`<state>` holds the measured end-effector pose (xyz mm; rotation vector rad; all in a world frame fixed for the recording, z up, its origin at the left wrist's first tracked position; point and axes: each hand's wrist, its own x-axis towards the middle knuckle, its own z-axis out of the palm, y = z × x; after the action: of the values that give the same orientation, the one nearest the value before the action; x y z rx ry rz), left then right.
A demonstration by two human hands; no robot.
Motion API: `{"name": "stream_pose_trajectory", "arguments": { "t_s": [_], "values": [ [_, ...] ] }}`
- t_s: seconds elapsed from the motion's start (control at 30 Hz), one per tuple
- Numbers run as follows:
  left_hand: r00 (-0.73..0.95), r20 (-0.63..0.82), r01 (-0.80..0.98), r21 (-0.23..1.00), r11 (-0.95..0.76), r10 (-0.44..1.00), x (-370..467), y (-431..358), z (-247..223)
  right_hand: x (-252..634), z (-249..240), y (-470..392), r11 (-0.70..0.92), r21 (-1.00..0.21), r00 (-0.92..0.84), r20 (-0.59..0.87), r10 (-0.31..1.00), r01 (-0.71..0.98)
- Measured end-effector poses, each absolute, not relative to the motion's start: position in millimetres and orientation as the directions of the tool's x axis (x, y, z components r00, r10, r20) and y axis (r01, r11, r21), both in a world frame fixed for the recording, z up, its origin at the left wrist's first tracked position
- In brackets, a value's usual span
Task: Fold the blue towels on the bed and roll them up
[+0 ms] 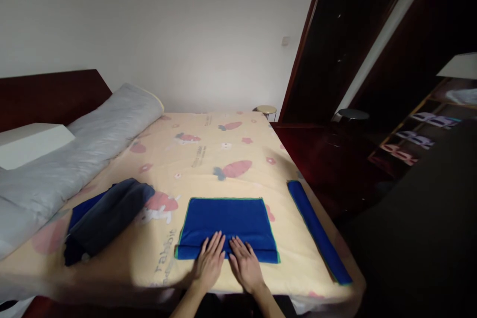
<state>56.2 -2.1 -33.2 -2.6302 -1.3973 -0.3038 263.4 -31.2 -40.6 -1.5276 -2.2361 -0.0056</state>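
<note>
A blue cloth [227, 214] with green edging lies on the bed in front of me, its near edge folded or rolled over into a narrow band. My left hand [211, 261] rests flat across that band, fingers stretched forward onto the cloth. Beside it, my right hand [244, 263] lies flat on the band too, fingers extended. Over on the right, a second blue cloth [318, 231], also green-edged, forms a long narrow strip along the bed's side. A crumpled dark blue and grey cloth pile [112, 216] sits on the left.
The bed has a cream sheet [208, 159] with carrot and rabbit prints. Along the headboard [52, 94] lies a long grey pillow [108, 124], with a white box [33, 141] on it. Stools [353, 114] and a shoe rack [410, 134] stand beyond the bed's right edge.
</note>
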Motion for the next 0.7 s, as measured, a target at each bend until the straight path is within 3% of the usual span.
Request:
{"name": "stream_pose_trajectory", "arguments": {
  "t_s": [0.13, 0.27, 0.33, 0.43, 0.5, 0.7],
  "values": [
    [0.352, 0.193, 0.935, -0.019, -0.355, 0.916, -1, 12, -36, 318, -47, -28, 0.222, -0.224, -0.136, 0.344, 0.929, 0.949],
    [0.219, 0.289, 0.975, -0.023, -0.222, 0.932, -36, 16, -32, 346, -53, -33, 0.067, -0.233, 0.035, 0.406, 0.913, 0.97],
    [0.283, 0.326, 0.956, -0.019, -0.293, 0.902, -8, 12, -29, 312, -50, -30, 0.1, -0.263, 0.015, 0.402, 0.915, 0.96],
    [0.501, 0.303, 0.851, -0.003, -0.525, 0.811, 45, 9, -30, 249, -43, -19, 0.312, -0.318, -0.207, 0.324, 0.923, 0.895],
    [0.542, 0.27, 0.825, 0.013, -0.566, 0.796, 50, 11, -34, 242, -42, -13, 0.346, -0.342, -0.258, 0.277, 0.925, 0.874],
    [0.236, 0.297, 0.97, -0.023, -0.24, 0.925, -46, 22, -34, 349, -53, -18, 0.014, -0.263, 0.076, 0.33, 0.941, 0.965]
  ]
}}
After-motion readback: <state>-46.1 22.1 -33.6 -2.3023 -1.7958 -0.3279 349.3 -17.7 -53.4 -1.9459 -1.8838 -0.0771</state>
